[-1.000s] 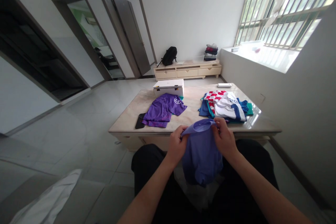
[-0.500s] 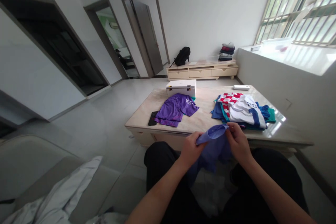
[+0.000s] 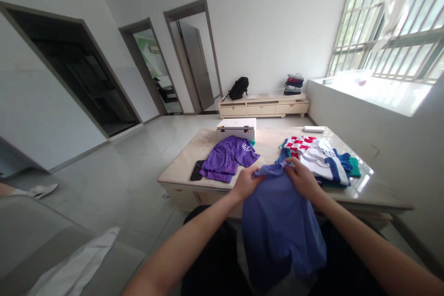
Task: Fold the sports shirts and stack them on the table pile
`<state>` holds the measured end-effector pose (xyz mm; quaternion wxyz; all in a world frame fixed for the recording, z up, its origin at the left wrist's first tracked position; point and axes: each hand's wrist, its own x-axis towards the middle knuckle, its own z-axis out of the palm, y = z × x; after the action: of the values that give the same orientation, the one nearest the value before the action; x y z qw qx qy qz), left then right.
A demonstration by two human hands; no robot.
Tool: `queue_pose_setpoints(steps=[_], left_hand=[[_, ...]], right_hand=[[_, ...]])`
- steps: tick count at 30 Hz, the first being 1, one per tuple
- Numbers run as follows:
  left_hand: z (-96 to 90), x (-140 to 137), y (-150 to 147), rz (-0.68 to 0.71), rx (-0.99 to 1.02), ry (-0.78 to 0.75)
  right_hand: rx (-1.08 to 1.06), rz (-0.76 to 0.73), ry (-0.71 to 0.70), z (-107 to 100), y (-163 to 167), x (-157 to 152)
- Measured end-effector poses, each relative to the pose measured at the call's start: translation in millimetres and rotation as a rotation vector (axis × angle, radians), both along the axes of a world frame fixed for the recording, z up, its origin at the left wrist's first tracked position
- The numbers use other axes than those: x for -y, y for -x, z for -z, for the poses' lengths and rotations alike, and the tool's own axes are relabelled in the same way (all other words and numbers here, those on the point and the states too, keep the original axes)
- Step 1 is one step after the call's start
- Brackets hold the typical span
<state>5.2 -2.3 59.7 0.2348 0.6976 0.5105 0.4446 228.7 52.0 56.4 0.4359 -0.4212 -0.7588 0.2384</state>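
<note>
A blue-violet shirt point(image 3: 277, 222) hangs from both hands in front of my knees, its top edge bunched and its lower part draping down. My left hand point(image 3: 247, 182) is closed on the left end of that top edge. On the other end, my right hand point(image 3: 302, 177) pinches the fabric. Just beyond my left hand, a purple shirt point(image 3: 227, 157) lies on the table point(image 3: 267, 148). Past my right hand is a pile of shirts, topped by a white shirt with red checks point(image 3: 319, 159); my forearm partly hides its near side.
A black phone point(image 3: 197, 170) lies beside the purple shirt. Behind it stands a white box point(image 3: 236, 128). A small white object point(image 3: 314, 129) is at the table's far right. Against the wall, a low cabinet point(image 3: 263, 108) bears a black backpack point(image 3: 239, 88) and folded clothes point(image 3: 293, 84).
Both hands have come up slightly, lifting the shirt so its body now hangs in full view. The camera view has tilted up, and a person's foot now shows at the left edge.
</note>
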Motion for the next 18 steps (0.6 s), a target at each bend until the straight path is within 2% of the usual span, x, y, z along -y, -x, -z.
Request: queue_pose_setpoints(steps=[3, 6, 7, 9, 11, 13, 15, 16, 18], left_hand=[[-76.5, -92.5, 8.7, -0.055, -0.035, -0.125], [-173.4, -160.3, 13.2, -0.116, -0.025, -0.267], [-205.4, -171.9, 13.4, -0.152, -0.017, -0.353], [-260.7, -177.8, 12.4, -0.223, -0.017, -0.632], [-296.3, -166.3, 10.3, -0.229, -0.011, -0.805], [-305.8, -147.7, 7.6, -0.216, -0.008, -0.859], [-286.8, -130.9, 5.3, -0.196, -0.028, -0.84], [-266.9, -124.3, 4.9, -0.183, -0.053, -0.811], [-208.4, -113.1, 5.8, -0.155, -0.119, -0.704]], right_hand=[[0.02, 0.098, -0.111, -92.9, 14.8, -85.1], [-0.012, 0.148, -0.242, -201.0, 20.6, -148.5], [-0.025, 0.161, -0.319, -236.3, 19.9, -159.3], [-0.035, 0.169, -0.626, -298.1, 16.5, -164.5], [-0.038, 0.134, -0.788, -340.2, 12.9, -152.6], [-0.016, 0.1, -0.914, -355.4, 10.1, -132.4], [0.019, 0.117, -0.94, -339.8, 6.4, -111.8], [0.038, 0.144, -0.902, -319.9, 3.7, -102.6], [0.078, 0.2, -0.772, -257.2, -3.7, -86.6]])
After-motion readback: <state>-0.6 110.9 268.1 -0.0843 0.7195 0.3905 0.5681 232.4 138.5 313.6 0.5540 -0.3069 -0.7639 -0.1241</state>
